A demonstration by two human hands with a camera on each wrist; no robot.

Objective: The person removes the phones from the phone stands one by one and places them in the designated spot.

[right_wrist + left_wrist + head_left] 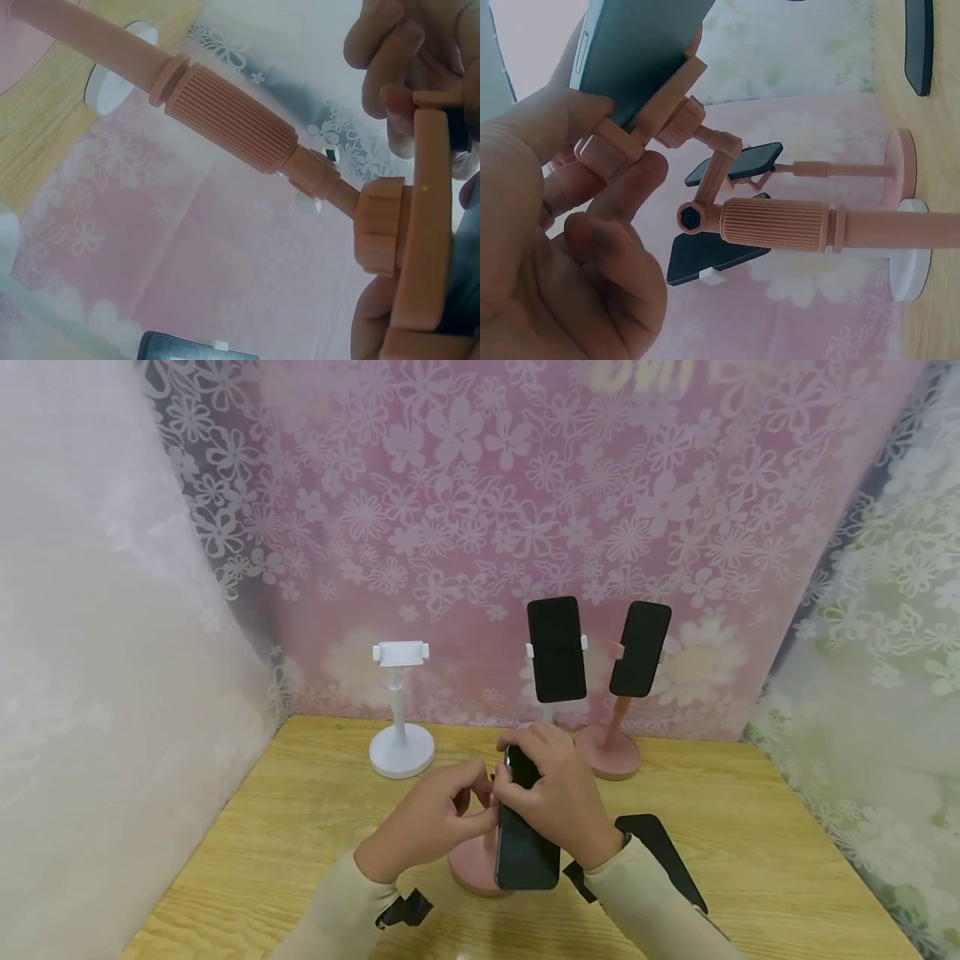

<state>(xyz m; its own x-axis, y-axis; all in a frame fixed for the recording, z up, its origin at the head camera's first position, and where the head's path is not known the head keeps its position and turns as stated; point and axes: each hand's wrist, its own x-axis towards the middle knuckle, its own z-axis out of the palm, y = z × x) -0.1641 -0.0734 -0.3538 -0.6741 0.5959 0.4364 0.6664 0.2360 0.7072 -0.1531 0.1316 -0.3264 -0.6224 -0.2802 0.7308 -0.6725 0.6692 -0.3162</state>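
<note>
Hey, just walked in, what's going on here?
A person seems to be fitting a phone into the clamp of a pink stand. Their right-hand grip holds the phone at the clamp, and their left-hand grip pinches the clamp's end; whether the phone is secured, I can't tell. Behind, a second phone and a third phone are mounted; a white stand stands at left, and a flat dark slab lies on the table at right.

Wears a cream left sleeve point(337, 903) toward seven o'clock, a matching right sleeve point(651, 893) toward five. Bears an angular black left wrist camera point(409, 909) at its sleeve's four o'clock and black right wrist camera point(580, 881) at eight.
</note>
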